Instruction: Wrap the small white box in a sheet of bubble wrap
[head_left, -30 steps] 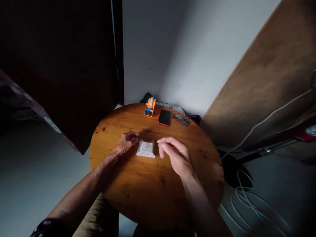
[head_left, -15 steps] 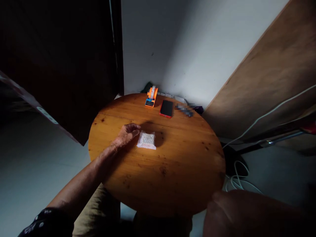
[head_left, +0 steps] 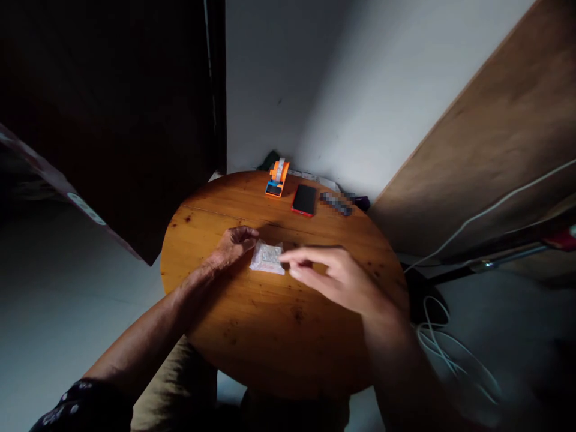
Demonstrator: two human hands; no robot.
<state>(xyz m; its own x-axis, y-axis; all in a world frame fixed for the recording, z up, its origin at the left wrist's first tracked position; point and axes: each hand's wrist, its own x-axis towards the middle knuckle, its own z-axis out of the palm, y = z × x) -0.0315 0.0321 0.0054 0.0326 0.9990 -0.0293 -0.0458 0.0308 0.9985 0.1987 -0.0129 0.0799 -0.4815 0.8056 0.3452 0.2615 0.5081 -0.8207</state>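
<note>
A small flat packet in pale, see-through wrapping lies on the round wooden table. My left hand is at its far left corner, fingers curled and thumb and fingertips pinched together at the edge of the wrapping. From the right, my right hand reaches over the table, slightly blurred. Its forefinger points at the packet's right edge and the thumb is a little apart below; I see nothing held in it. Whether the forefinger touches the wrapping I cannot tell.
Toward the wall stand an orange and blue tape dispenser and a red-edged phone lying flat. Beside them is a blurred-out dark item. White cable lies coiled on the floor at right, beyond the table.
My right hand has swung in from the lower right corner to the packet's right side. My left hand and the packet have stayed in place.
</note>
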